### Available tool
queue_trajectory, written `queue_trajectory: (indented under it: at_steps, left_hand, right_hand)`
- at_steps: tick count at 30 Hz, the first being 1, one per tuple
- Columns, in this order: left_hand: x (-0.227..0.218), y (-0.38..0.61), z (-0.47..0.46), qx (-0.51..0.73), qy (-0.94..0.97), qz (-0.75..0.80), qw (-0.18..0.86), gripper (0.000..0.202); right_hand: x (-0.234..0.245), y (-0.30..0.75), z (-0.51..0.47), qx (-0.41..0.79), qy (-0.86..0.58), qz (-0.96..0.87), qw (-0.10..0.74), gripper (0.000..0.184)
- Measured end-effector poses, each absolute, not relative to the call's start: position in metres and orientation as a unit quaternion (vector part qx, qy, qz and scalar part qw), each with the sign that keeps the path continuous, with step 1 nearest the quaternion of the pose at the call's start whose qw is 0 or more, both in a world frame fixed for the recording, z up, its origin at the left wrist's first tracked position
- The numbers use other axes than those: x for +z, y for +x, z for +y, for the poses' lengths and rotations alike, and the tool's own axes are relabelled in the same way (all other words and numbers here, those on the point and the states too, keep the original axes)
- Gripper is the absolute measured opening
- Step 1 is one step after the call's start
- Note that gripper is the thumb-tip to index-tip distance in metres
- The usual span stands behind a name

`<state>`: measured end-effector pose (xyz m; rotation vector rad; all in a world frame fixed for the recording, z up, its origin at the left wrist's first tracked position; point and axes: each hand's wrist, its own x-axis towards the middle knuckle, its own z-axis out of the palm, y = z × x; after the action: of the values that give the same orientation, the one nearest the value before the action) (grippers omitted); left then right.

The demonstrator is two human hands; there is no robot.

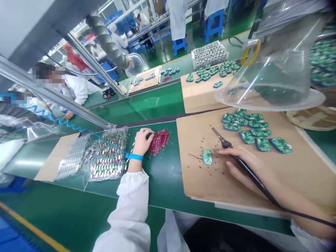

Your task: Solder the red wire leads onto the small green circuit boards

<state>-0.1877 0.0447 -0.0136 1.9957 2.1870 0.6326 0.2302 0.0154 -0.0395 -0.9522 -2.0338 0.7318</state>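
My left hand (142, 141), with a blue wrist strap (134, 156), is at the left edge of a pile of short red wires (160, 141). Its fingers are bent and closed together; what is between the tips is too small to make out. A soldering iron (243, 164) is gripped in my right hand (246, 159), its metal tip pointing up and left over the brown board (194, 126). Just left of that hand lies a single green circuit board (207, 157), with a red wire (194, 156) extending from its left side. Dark specks are scattered around it.
Several green circuit boards (258, 132) lie behind my right hand. A clear fume hood (273, 80) hangs above them. Filled plastic trays (109, 154) stand left of my left hand. More boards (207, 72) lie across a green channel (157, 105). A person (76, 87) sits at the left.
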Motion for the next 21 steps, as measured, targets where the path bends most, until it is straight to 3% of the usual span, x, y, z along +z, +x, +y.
queue_trajectory:
  at_steps: [5, 10, 16, 21]
  left_hand:
    - [-0.008, -0.191, 0.042, 0.238, 0.622, 0.744, 0.053, 0.019]
    - [-0.004, -0.215, 0.026, 0.24, 0.558, 0.791, 0.079, 0.022]
    - [-0.019, -0.221, 0.023, 0.254, 0.528, 0.795, 0.157, 0.021]
    - [-0.007, -0.227, 0.022, 0.369, 0.492, 0.771, 0.167, 0.02]
  right_hand:
    - [-0.031, 0.201, 0.016, 0.319, -0.343, -0.83, 0.301, 0.051]
    - [-0.023, 0.187, 0.017, 0.296, -0.347, -0.854, 0.253, 0.043]
    - [-0.022, 0.184, 0.016, 0.273, -0.351, -0.856, 0.265, 0.035]
    - [-0.023, 0.185, 0.015, 0.265, -0.341, -0.86, 0.271, 0.034]
